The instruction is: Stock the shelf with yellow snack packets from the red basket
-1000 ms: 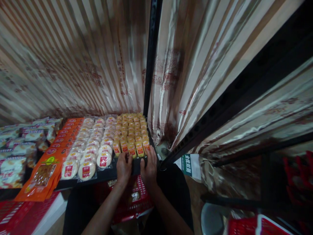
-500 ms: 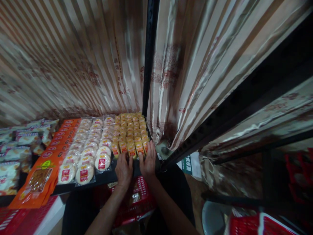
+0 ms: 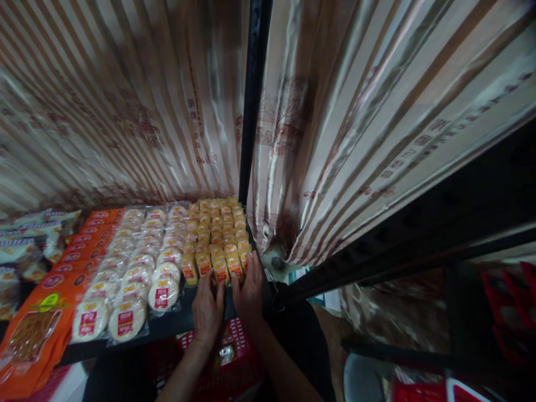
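Rows of small yellow wrapped cakes (image 3: 220,262) stand at the right end of a black shelf (image 3: 190,307). Against the front of these rows, my left hand (image 3: 207,307) rests with its fingers stretched toward the nearest packs. My right hand (image 3: 250,293) lies at the front right corner, long fingers extended along the last packs. Both hands touch the cakes without gripping one. To their left are overlapping rows of round white cakes (image 3: 125,321) in clear wrappers with red labels. Beyond those lie orange snack packets (image 3: 39,329).
Striped curtains (image 3: 167,111) hang behind the shelf. A black upright post (image 3: 253,100) rises at its back right corner, and a dark beam (image 3: 377,245) slants across the right. A red basket (image 3: 238,357) sits below my hands. White snack bags (image 3: 42,229) are at far left.
The view has shifted slightly, so the shelf sits lower and further left. My hands stay against the front of the yellow cakes, with little change in their pose.
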A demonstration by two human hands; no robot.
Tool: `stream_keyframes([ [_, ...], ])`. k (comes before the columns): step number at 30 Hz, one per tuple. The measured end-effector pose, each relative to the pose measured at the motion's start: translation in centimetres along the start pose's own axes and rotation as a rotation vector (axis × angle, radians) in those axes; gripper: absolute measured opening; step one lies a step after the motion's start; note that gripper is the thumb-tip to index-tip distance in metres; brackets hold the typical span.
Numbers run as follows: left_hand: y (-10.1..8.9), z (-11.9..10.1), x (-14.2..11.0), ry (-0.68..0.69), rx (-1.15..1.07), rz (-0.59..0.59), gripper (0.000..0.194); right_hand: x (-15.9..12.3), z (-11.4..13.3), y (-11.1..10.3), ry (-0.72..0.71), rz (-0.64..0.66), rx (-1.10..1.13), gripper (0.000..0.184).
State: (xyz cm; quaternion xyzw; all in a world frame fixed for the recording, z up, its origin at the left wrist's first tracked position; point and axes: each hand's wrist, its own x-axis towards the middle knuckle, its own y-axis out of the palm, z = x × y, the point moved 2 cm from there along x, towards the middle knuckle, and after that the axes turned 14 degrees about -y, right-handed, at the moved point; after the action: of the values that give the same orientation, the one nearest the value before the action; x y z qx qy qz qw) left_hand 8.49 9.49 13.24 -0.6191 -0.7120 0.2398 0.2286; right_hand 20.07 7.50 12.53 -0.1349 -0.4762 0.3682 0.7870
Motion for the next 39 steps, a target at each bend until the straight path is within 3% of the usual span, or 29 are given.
stream_keyframes([
  [25, 1.1, 1.4, 0.1, -0.178, -0.006, 0.11, 0.044, 0.1, 0.0, 0.2, 0.024, 0.158, -0.059, 0.059],
  [34, 1.0, 0.8, -0.1, 0.103, 0.151, -0.091, 0.044, 0.3, 0.1, 0.1, 0.025, 0.162, -0.073, 0.057],
  [39, 0.8, 0.7, -0.2, 0.146, 0.158, -0.124, 0.041, 0.3, 0.1, 0.2, 0.007, 0.154, -0.08, 0.057],
])
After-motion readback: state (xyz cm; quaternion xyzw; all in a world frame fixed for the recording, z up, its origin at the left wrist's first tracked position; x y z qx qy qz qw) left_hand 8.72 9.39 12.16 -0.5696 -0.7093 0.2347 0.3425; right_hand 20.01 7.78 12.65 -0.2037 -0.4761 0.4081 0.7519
